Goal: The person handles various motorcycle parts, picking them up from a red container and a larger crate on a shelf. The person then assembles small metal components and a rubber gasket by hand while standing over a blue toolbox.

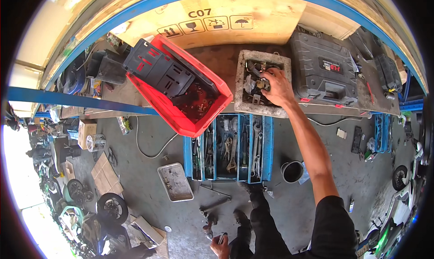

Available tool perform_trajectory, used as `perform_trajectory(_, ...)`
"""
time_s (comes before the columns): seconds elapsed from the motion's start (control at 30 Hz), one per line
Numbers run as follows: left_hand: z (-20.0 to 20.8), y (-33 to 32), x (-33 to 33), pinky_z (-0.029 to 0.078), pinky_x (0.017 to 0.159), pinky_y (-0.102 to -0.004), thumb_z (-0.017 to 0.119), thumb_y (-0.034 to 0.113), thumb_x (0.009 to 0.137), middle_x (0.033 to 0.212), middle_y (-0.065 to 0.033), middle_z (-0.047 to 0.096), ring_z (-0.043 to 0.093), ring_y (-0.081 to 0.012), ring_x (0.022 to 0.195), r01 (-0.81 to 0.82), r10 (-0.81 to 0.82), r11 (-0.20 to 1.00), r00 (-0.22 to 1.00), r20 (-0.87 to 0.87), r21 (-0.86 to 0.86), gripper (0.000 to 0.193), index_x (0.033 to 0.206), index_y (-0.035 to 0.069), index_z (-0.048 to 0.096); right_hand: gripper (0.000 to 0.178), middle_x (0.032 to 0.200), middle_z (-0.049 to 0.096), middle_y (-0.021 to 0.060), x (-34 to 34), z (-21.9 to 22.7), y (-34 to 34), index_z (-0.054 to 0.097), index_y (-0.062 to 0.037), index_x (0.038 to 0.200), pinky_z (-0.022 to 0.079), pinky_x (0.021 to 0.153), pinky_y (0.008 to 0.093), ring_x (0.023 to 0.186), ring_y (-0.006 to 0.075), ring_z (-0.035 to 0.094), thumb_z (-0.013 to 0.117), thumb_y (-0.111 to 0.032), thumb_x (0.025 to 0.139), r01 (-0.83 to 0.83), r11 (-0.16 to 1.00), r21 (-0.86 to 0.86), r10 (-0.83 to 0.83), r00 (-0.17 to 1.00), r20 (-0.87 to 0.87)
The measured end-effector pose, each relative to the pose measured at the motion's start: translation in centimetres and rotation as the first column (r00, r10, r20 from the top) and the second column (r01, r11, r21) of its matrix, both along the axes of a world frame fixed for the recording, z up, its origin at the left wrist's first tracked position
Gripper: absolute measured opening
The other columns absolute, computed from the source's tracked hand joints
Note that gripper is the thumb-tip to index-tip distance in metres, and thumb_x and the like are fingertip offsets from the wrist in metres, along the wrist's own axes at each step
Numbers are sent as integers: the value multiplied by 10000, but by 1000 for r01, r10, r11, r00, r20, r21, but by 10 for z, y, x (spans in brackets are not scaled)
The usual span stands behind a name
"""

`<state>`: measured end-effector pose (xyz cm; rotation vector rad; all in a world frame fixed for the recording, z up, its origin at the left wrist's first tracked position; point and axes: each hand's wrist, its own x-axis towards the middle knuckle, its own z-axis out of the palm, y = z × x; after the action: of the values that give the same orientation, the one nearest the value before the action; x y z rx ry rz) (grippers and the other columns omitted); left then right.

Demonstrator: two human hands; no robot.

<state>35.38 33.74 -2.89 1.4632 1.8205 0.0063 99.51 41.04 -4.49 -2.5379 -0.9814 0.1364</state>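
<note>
My right hand [276,88] reaches into a white foam box [241,85] on the shelf. Its fingers are closed around a small brass-coloured metal part [261,84]. Dark and silvery metal pieces lie around that part inside the box. Low in the view, my left hand [219,248] is near my legs with its fingers curled. Something small and dark shows at its fingertips, too small to name. Left of the foam box, a red plastic bin [183,123] holds a black plastic tray [165,71] and loose small hardware.
A black tool case [323,67] stands right of the foam box. Below the shelf, a blue toolbox [267,157] holds wrenches and pliers. A metal tray [175,182], a dark bucket [292,172] and a loose wheel [112,207] are on the floor. A cardboard box [217,35] backs the shelf.
</note>
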Motion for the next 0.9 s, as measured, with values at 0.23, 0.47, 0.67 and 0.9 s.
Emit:
perform_trajectory(0.23,-7,3,-15,509,609,-335,824,209,717,737,-118,686,618,-167,644,-53,52,998,998,39,41,367,878,-82,669,755,1542,274,97,-24,20,30,537,-264,1309,226,1117,614,1439,392,210,858,-300,627,-69,970,-233,111,979,173)
perform_trajectory(0.47,-10,8,2,503,605,-333,829,206,714,720,-104,677,606,-157,633,-59,57,998,996,63,19,353,863,-68,665,484,1282,551,68,9,1,27,678,-156,1091,356,1049,545,1248,306,469,857,-312,669,40,992,-122,-11,974,228)
perform_trajectory(0.67,-8,26,2,494,611,-325,823,182,725,739,-103,670,597,-154,646,-51,47,998,994,94,38,314,821,-57,642,481,1271,588,88,29,-2,11,624,-79,1145,419,1053,403,1182,328,520,798,-163,704,29,999,38,-29,1000,-11)
perform_trajectory(0.9,-19,22,-3,495,607,-321,816,218,733,715,-92,668,595,-145,634,3,-3,1000,1000,12,-26,327,818,-53,655,735,1491,386,140,11,27,17,473,-281,1404,399,1066,520,1323,423,410,770,-204,735,-149,941,-304,136,989,-66)
